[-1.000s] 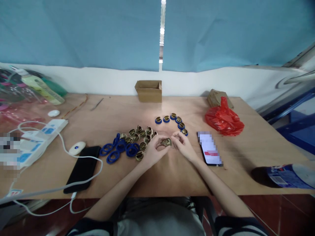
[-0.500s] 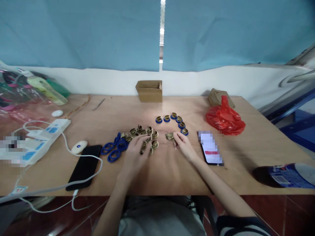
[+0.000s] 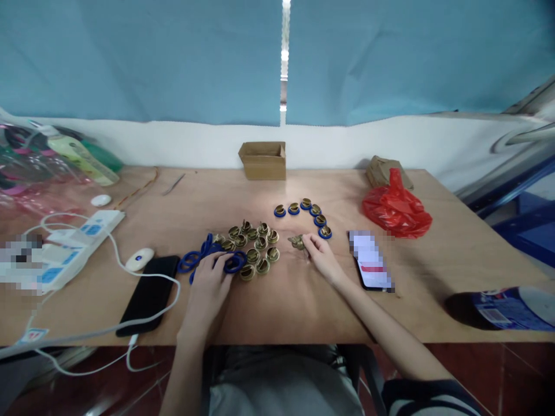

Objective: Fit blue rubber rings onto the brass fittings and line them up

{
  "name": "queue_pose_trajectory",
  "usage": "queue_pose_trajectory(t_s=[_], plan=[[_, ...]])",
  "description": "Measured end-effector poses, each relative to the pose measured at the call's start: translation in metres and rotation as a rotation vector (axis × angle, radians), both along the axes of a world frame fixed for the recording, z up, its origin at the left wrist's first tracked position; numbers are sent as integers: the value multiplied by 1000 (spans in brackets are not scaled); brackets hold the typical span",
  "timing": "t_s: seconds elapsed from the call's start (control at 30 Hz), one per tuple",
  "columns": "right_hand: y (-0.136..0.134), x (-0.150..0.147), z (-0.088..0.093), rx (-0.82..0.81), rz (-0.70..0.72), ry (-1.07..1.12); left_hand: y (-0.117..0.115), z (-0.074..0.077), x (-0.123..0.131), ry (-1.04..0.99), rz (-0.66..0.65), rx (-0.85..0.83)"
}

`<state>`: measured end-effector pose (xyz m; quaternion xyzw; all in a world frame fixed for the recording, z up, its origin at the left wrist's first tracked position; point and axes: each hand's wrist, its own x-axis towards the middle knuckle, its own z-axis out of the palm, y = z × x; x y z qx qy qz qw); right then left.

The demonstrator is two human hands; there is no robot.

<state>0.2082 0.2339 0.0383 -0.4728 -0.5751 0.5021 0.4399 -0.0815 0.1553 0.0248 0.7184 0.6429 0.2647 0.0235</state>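
My left hand (image 3: 208, 284) is over the pile of blue rings, its fingers closed on a blue ring (image 3: 235, 262) at the pile's right side. More blue rings (image 3: 189, 262) lie beside and under that hand, partly hidden. My right hand (image 3: 321, 255) pinches a brass-coloured round metal piece (image 3: 296, 241) just above the table. Between my hands sits a cluster of several similar brass-coloured pieces (image 3: 261, 243), each with a raised strip across it. Farther back, several brass-coloured pieces seated in blue rings (image 3: 315, 210) form a curved row.
A small open cardboard box (image 3: 265, 167) stands at the back. On the right are a lit phone (image 3: 370, 261), a red plastic bag (image 3: 396, 211) and a bottle lying down (image 3: 503, 309). A black phone (image 3: 150, 296), white cables and a power strip (image 3: 82, 248) occupy the left.
My left hand has moved left from the brass-coloured cluster to the blue rings and taken hold of one. My right hand keeps its metal piece, which has turned slightly.
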Motion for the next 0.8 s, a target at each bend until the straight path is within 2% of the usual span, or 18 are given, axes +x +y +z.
queue_pose_trajectory(t_s=[0.17, 0.27, 0.37, 0.43, 0.57, 0.7, 0.8], plan=[[0, 0, 0, -27, 20, 19, -5, 8, -4, 1, 29, 38], [-1, -1, 3, -33, 42, 21, -8, 16, -4, -53, 104, 9], [-3, -1, 5, -32, 58, 26, -12, 27, -6, -185, 223, -81], [-4, -1, 7, -37, 63, 32, -14, 34, -6, -286, 254, -208], [-6, -1, 7, -49, 76, 42, -16, 45, 3, -463, 133, -436], [-4, -2, 4, -52, 80, 52, -8, 54, 23, -689, -39, -533], [-3, -2, 2, -61, 84, 69, 6, 61, 38, -803, -130, -576]])
